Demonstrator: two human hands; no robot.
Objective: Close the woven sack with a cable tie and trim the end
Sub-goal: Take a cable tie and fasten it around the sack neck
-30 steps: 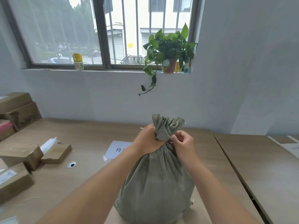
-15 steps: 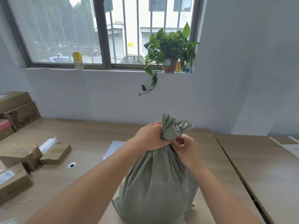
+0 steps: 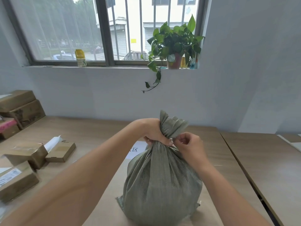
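A full grey-green woven sack [image 3: 161,185] stands upright on the wooden table [image 3: 91,132] in front of me. Its gathered mouth [image 3: 171,123] fans out above a pinched neck. My left hand [image 3: 154,132] is wrapped around that neck from the left and squeezes it tight. My right hand [image 3: 189,145] is at the neck's right side, thumb and fingers pinched together right against the fabric. Something small and pale shows between the two hands; I cannot tell whether it is the cable tie. No cutting tool is in sight.
Several cardboard boxes [image 3: 24,154] lie at the left, with more stacked [image 3: 21,108] by the wall. A white sheet with printed characters [image 3: 136,150] lies behind the sack. A second table [image 3: 268,160] adjoins on the right. A potted plant [image 3: 175,44] stands on the windowsill.
The sack has shifted slightly right and its top now leans right. My right hand has slid lower along the neck, its fingers now pinched at the cinch point. The left grip stays.
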